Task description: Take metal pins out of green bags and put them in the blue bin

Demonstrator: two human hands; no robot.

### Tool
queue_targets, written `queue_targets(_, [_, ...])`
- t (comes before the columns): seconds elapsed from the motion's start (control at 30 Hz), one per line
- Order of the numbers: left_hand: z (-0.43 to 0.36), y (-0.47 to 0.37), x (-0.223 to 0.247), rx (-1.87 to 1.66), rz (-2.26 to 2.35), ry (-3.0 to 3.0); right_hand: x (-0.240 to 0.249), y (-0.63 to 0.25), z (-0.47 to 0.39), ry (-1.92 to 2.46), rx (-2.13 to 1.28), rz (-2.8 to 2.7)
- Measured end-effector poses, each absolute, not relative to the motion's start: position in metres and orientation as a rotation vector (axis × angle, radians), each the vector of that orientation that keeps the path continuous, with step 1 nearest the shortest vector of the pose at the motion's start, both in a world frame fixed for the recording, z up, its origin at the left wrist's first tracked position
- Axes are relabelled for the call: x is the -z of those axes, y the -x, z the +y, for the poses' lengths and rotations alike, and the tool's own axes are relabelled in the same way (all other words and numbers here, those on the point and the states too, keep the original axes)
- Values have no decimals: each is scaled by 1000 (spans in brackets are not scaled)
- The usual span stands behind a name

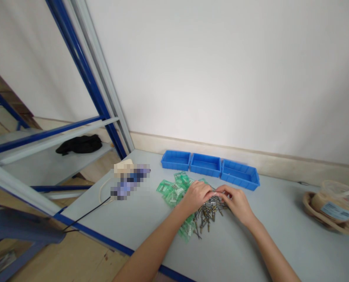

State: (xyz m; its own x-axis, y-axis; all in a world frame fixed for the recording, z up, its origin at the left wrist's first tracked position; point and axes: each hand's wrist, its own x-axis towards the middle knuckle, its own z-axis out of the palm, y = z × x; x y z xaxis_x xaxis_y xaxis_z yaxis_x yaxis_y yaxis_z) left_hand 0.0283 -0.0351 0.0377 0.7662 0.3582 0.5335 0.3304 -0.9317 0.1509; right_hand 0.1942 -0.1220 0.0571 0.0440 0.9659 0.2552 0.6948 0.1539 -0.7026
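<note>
Hardware, slim metal pieces like bits or screws [207, 217], lies heaped beneath the left hand [196, 194] and right hand [238, 202], overlapping green printed plastic bags [171, 194]. Both hands' fingertips meet above the heap; whether they clamp on a piece, I cannot tell. A loose pinch could drop something into the tangle, and a dragging wrist could slide the slick bags and scatter pieces. The hands hide part of the heap; bag print is illegible, and the plastic cup [333, 205] is cut off at right.

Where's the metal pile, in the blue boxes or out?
Out: the metal pile lies on the table, in front of the blue boxes.
</note>
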Motion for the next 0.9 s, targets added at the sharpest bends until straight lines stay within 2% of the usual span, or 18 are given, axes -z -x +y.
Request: queue_targets(0.9, [-37,-25,-41,-852,509,-2959,-57,-199,-122,1559,-632,-1718])
